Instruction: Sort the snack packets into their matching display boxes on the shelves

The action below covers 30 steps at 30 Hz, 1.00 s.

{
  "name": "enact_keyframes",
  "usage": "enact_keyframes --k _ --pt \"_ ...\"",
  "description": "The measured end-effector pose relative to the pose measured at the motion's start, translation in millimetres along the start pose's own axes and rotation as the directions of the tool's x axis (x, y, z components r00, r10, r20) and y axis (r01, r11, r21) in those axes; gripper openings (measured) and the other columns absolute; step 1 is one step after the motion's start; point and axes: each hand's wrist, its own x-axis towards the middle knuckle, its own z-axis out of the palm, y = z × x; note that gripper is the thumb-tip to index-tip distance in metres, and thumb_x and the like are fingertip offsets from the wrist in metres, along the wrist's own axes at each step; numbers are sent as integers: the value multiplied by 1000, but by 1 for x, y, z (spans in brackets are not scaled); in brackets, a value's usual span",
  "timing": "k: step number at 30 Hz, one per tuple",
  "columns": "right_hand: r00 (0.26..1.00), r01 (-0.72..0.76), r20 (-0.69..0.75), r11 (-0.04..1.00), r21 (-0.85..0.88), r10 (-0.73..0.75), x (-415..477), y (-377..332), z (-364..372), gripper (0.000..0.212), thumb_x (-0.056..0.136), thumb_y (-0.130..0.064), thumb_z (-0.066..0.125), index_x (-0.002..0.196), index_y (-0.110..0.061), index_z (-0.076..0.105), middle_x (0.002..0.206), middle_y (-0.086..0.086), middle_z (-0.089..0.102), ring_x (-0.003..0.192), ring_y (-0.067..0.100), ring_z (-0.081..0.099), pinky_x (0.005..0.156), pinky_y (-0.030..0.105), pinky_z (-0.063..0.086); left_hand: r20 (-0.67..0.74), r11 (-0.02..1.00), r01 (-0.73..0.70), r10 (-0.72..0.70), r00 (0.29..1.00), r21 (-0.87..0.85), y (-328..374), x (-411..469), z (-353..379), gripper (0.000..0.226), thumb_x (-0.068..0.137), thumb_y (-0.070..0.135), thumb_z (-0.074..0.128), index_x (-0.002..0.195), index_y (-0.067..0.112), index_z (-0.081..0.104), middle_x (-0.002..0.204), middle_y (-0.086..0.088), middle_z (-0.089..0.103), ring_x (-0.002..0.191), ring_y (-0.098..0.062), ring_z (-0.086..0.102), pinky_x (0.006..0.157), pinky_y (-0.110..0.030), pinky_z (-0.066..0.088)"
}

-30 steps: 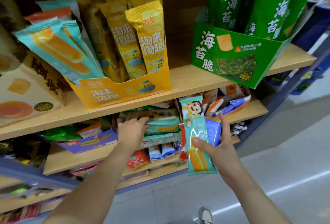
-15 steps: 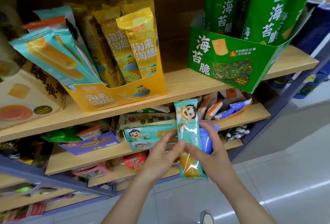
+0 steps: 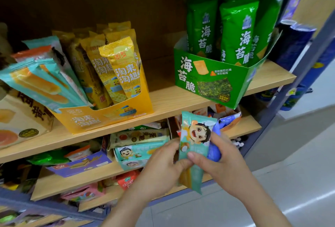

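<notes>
Teal packet (image 3: 194,141), now left hand (image 3: 163,168) too

Wooden shelf boards (image 3: 172,98) - at least three. Yellow cardboard display box (image 3: 101,118): one. Green cardboard display box (image 3: 241,81): one. Tall green foil packets (image 3: 237,33): at least three. Yellow foil packets (image 3: 123,67): at least four. Teal plastic packet printed with a cartoon child (image 3: 195,136): one. Blue plastic packet (image 3: 214,147): one. Hands - two: left hand (image 3: 163,168), right hand (image 3: 223,161).
</notes>
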Motion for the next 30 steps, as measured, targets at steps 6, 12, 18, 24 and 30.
enact_keyframes --k 6,12,18,24,30 --pt "958 219 -132 945 -242 -256 19 -54 -57 39 75 -53 71 110 -37 65 115 -14 53 109 7 55 89 31 51 -106 945 -326 320 941 -42 73 50 -40 39 89 11 55 110 42 66 118 13 65 108 -15 62 93 -44 52" --pt "945 305 92 747 -590 -313 34 -86 -95 50 76 -53 73 99 -75 34 151 -23 14 108 6 51 84 28 42 -129 687 -219 417 900 693 115 141 -62 43 100 13 38 140 20 49 134 -7 52 123 -26 48 102 -37 38" --pt "969 238 246 423 -875 -36 59 -98 -106 44 84 -58 59 124 -52 41 159 -10 -12 93 24 63 70 28 34 -204 745 -80 282 938 662 138 155 -70 28 101 33 43 98 19 68 79 3 65 91 -27 63 74 -35 44" --pt "948 306 315 389 -869 -41 61 -94 -110 43 85 -57 57 123 -49 41 151 -7 -5 90 26 61 72 30 37 -115 602 201 -178 977 773 181 170 -78 23 91 40 54 95 19 62 101 -4 59 85 -17 56 72 -27 42" --pt "937 336 342 425 -840 -66 63 -89 -117 42 83 -59 57 121 -48 42 149 -12 -4 89 24 61 73 30 40 -30 465 204 -355 934 862 184 200 -75 39 97 26 54 134 13 55 127 -5 56 111 -22 52 89 -29 39"
